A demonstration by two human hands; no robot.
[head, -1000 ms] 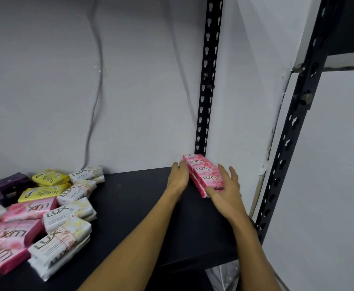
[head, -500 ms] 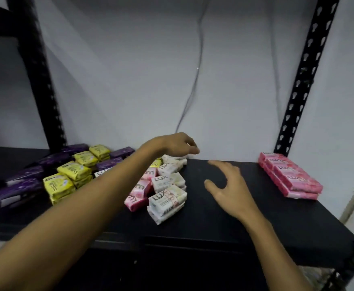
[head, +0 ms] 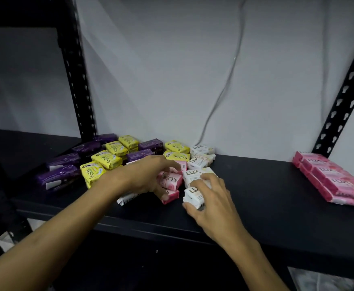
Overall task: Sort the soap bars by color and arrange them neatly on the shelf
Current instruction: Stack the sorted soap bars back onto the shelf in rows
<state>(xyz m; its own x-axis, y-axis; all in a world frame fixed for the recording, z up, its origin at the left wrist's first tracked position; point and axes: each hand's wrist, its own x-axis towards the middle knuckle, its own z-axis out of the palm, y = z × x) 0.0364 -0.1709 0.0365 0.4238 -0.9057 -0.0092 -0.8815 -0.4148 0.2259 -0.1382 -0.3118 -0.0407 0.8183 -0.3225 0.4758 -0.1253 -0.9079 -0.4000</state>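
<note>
- The black shelf (head: pixel 266 198) carries an unsorted heap of wrapped soap bars toward 9 o'clock and a tidy pink stack at 3 o'clock.
- The left hand (head: pixel 148 175) lies over the pink Lux bars (head: pixel 171 181) in the heap, fingers curled down around them and thumb against the front bar.
- The right hand (head: pixel 208 198) sits just beside it at 3 o'clock, fingers bent over a white Lux bar (head: pixel 193 195) with the thumb at its near edge.
- More white Lux bars (head: pixel 201 156) lie behind, toward 12 o'clock.
- Yellow Fruitale bars (head: pixel 106 159) and purple bars (head: pixel 62 171) are mixed together at 9 to 10 o'clock.
- The sorted pink Lux stack (head: pixel 331 178) lies well apart by the right rack upright (head: pixel 344 95).
- A grey cable (head: pixel 224 87) hangs down the wall.
</note>
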